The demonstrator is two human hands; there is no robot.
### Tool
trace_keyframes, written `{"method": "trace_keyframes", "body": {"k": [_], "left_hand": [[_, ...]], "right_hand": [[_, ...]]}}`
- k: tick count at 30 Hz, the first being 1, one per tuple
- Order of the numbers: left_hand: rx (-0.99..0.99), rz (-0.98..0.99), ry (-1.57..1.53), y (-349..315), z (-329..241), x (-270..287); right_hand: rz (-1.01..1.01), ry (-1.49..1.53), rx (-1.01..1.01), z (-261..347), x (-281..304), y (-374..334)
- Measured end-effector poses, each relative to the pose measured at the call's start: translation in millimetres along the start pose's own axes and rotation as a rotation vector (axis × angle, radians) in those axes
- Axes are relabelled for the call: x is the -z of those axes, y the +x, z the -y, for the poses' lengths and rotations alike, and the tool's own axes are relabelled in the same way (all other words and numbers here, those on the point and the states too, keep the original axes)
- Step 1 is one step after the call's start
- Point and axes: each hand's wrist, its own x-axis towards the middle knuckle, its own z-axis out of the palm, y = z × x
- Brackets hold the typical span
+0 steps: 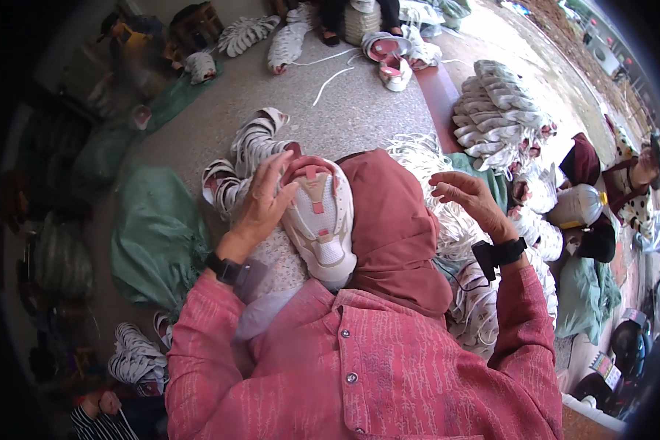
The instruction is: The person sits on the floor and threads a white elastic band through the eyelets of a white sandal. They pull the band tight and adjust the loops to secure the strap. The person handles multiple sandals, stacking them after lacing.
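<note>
On my lap lies a white and beige shoe upper (317,220) with pink lining and pink tabs, its toe toward me. My left hand (262,202) is beside the opening of this upper, fingers stretched and apart, the thumb at its edge. My right hand (471,202) is raised to the right, over a heap of white laces (455,227). Its fingers are loosely bent with a gap between them, and I see nothing held in them. A dark red cloth (392,227) covers my lap to the right of the upper.
Nested rows of white uppers (257,139) lie beyond my left hand; a tall pile (499,114) stands at right. A green sack (158,235) is at left. Another person (634,172) sits at right near a clear plastic jug (579,205). More people are at the far side.
</note>
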Motion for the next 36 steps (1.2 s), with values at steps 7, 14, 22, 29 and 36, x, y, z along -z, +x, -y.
{"method": "trace_keyframes", "body": {"k": [7, 14, 22, 29, 36], "left_hand": [[-0.064, 0.12, 0.145, 25, -19, -10], [0.099, 0.09, -0.163, 29, 14, -21], [0.447, 0.063, -0.749, 15, 20, -10], [0.525, 0.022, -0.899, 17, 13, -9], [0.523, 0.092, -0.934, 21, 22, -10]], "right_hand": [[-0.375, -0.084, -0.362, -115, 107, -61], [-0.405, 0.186, -0.566, -240, 102, -50], [-0.494, -0.069, -0.594, -346, 66, 9], [-0.461, -0.639, -0.627, -385, 48, 4], [-0.468, -0.968, -0.554, -315, 55, -4]]}}
